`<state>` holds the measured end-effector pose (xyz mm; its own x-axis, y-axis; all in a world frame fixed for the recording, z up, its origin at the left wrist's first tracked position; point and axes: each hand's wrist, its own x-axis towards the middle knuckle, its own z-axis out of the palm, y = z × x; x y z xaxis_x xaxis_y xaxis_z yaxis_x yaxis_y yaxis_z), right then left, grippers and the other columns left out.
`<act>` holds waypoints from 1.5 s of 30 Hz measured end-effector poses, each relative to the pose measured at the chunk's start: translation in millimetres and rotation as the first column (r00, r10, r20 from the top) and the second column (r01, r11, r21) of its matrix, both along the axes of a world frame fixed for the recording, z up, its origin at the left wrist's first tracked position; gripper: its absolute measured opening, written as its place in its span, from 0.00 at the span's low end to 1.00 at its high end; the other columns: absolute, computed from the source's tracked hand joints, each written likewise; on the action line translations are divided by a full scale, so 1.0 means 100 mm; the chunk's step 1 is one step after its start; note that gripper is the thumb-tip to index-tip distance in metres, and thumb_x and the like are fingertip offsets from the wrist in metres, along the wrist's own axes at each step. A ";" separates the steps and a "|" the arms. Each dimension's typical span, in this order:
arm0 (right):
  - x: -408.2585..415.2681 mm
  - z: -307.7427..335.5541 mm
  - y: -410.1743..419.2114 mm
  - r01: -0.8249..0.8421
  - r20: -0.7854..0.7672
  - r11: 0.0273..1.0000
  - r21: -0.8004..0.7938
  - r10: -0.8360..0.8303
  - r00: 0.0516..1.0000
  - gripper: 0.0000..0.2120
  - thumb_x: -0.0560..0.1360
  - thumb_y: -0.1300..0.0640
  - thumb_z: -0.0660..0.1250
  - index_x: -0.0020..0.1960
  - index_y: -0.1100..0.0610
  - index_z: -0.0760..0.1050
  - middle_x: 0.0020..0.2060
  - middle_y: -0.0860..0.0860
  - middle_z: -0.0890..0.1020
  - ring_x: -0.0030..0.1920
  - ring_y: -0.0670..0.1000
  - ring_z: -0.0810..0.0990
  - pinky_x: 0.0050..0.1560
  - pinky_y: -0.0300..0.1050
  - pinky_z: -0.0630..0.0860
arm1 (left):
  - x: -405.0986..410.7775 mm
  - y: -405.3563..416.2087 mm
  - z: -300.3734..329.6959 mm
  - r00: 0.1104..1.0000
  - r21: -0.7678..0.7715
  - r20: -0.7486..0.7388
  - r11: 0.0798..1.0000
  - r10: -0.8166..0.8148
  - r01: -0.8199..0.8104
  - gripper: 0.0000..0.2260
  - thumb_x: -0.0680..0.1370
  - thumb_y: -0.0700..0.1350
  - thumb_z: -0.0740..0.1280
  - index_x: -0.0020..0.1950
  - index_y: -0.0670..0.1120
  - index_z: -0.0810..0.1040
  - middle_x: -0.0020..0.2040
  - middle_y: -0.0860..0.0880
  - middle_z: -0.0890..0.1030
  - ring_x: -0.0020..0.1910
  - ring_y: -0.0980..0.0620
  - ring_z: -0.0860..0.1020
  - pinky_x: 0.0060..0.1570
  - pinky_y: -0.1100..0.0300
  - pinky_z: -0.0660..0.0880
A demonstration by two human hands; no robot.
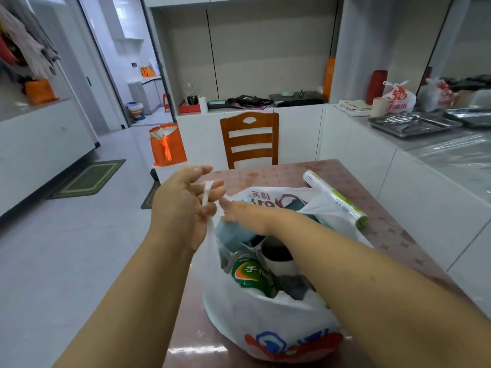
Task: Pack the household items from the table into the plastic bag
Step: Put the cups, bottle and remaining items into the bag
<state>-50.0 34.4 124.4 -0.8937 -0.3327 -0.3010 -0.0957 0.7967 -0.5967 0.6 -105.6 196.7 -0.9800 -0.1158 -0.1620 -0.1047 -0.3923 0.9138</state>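
The white plastic bag [268, 322] sits on the worktop [393, 235] — inside, a green can [248, 274] and white cup [279, 261]. Left hand [183, 208] fingers grip its handle [206, 193]; right hand [247, 216] reaches in, fingers extended.

The right forearm [358, 266] is covering part of the plastic bag [265, 322] contents; the right hand [247, 216] is appearing motion-blurred.

Two hands [183, 205], one plastic bag [265, 320], one roll [335, 199], one chair [249, 139], two trays [414, 124]
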 end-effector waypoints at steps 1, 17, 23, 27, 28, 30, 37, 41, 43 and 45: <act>-0.06 0.00 0.01 0.017 0.042 0.996 -0.089 -0.013 0.999 0.32 0.72 0.27 0.46 0.73 0.38 0.58 0.76 0.49 0.60 0.74 0.57 0.58 0.71 0.63 0.55 | 0.00 0.01 0.00 1.000 0.009 0.004 1.000 -0.002 0.002 0.07 0.77 0.43 0.61 0.50 0.44 0.78 0.54 0.35 0.82 0.36 0.48 0.82 0.22 0.65 0.73; 1.05 0.31 0.67 0.428 -0.299 0.893 0.139 -0.375 0.878 0.42 0.66 0.28 0.31 0.65 0.48 0.67 0.55 0.52 0.80 0.41 0.49 0.73 0.44 0.46 0.68 | -0.02 0.07 0.12 0.991 -0.308 0.130 0.950 -0.019 0.059 0.05 0.77 0.42 0.65 0.51 0.42 0.75 0.53 0.40 0.81 0.39 0.45 0.80 0.39 0.55 0.80; 1.21 0.46 1.09 0.555 0.042 0.611 -0.564 -0.650 0.759 0.42 0.61 0.20 0.43 0.54 0.47 0.76 0.19 0.51 0.73 0.18 0.47 0.66 0.24 0.39 0.65 | 0.08 0.02 0.11 0.996 -0.773 -0.007 0.633 -0.086 0.049 0.04 0.79 0.48 0.62 0.47 0.49 0.73 0.48 0.45 0.80 0.41 0.46 0.81 0.42 0.51 0.80; 1.25 0.69 1.36 0.516 0.130 0.311 -0.798 -0.748 0.651 0.43 0.65 0.21 0.45 0.54 0.54 0.76 0.20 0.50 0.71 0.21 0.48 0.64 0.25 0.41 0.67 | 0.17 0.06 0.08 0.928 -0.932 -0.362 0.071 -0.088 -0.357 0.10 0.77 0.52 0.63 0.56 0.53 0.76 0.50 0.50 0.78 0.43 0.52 0.76 0.38 0.60 0.71; 1.24 0.68 1.37 0.516 0.125 0.304 -0.801 -0.757 0.641 0.42 0.68 0.23 0.44 0.54 0.55 0.76 0.20 0.50 0.71 0.22 0.49 0.63 0.27 0.43 0.67 | 0.19 0.13 0.07 0.869 -0.883 -0.469 0.070 -0.158 -0.464 0.10 0.77 0.51 0.64 0.57 0.52 0.77 0.51 0.50 0.78 0.46 0.52 0.75 0.42 0.59 0.71; 1.22 0.65 1.33 0.514 0.093 0.328 -0.793 -0.769 0.632 0.40 0.70 0.24 0.44 0.52 0.56 0.76 0.19 0.49 0.71 0.22 0.48 0.62 0.30 0.44 0.67 | 0.19 0.31 0.03 0.818 -0.893 -0.446 0.124 -0.364 -0.432 0.09 0.77 0.48 0.64 0.57 0.52 0.77 0.54 0.51 0.78 0.49 0.53 0.75 0.49 0.57 0.74; 1.17 0.63 1.21 0.501 0.022 0.408 -0.763 -0.759 0.651 0.39 0.69 0.24 0.44 0.47 0.54 0.78 0.19 0.47 0.72 0.18 0.43 0.66 0.30 0.43 0.68 | -0.27 0.56 -0.29 0.823 -0.850 0.177 -0.505 -0.540 -0.149 0.12 0.76 0.36 0.64 0.57 0.44 0.78 0.51 0.45 0.79 0.48 0.46 0.75 0.52 0.53 0.77; 1.17 0.60 1.16 0.507 -0.042 0.466 -0.725 -0.765 0.643 0.40 0.61 0.22 0.46 0.47 0.52 0.78 0.18 0.46 0.71 0.19 0.42 0.67 0.31 0.44 0.69 | -0.35 0.56 -0.30 0.788 -0.830 0.121 -0.497 -0.604 -0.254 0.09 0.76 0.37 0.65 0.54 0.44 0.79 0.51 0.46 0.78 0.45 0.50 0.67 0.51 0.54 0.75; 1.17 0.59 1.15 0.506 -0.067 0.481 -0.716 -0.769 0.636 0.38 0.63 0.22 0.46 0.45 0.50 0.78 0.18 0.46 0.71 0.21 0.44 0.67 0.32 0.45 0.69 | -0.33 0.57 -0.26 0.779 -0.837 0.106 -0.478 -0.618 -0.266 0.10 0.75 0.37 0.66 0.54 0.45 0.80 0.52 0.46 0.79 0.46 0.50 0.67 0.51 0.54 0.76; 1.16 0.59 1.13 0.503 -0.070 0.478 -0.720 -0.771 0.633 0.36 0.67 0.24 0.46 0.44 0.50 0.78 0.18 0.45 0.72 0.23 0.46 0.67 0.32 0.46 0.69 | -0.31 0.62 -0.20 0.785 -0.806 0.075 -0.501 -0.615 -0.315 0.09 0.73 0.38 0.68 0.52 0.47 0.81 0.47 0.48 0.78 0.43 0.51 0.67 0.38 0.58 0.73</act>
